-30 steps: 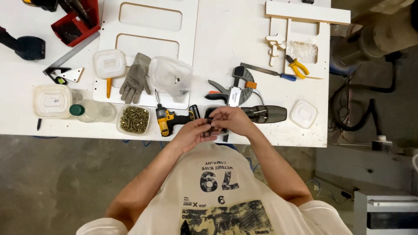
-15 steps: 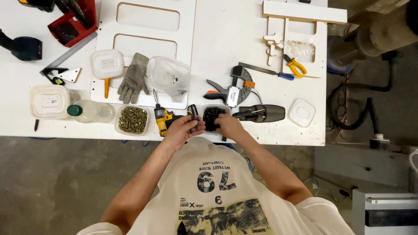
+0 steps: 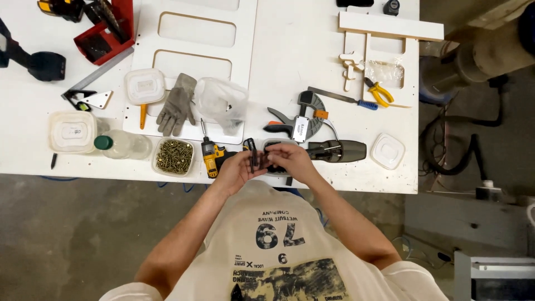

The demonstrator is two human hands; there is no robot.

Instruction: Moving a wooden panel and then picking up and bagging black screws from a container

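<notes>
A small black part [image 3: 253,159] is pinched upright in the closed left hand [image 3: 237,170], just right of the yellow drill [image 3: 212,158] at the table [image 3: 290,56] edge, while the right hand [image 3: 290,159] curls around a second dark piece, the two apparently not yet joined.

Single head-worn view, looking steeply down from well above onto white workbench [image 3: 312,50] near edge, both hands at frame centre, wearer's torso below, concrete floor [image 3: 67,234] beside.
</notes>
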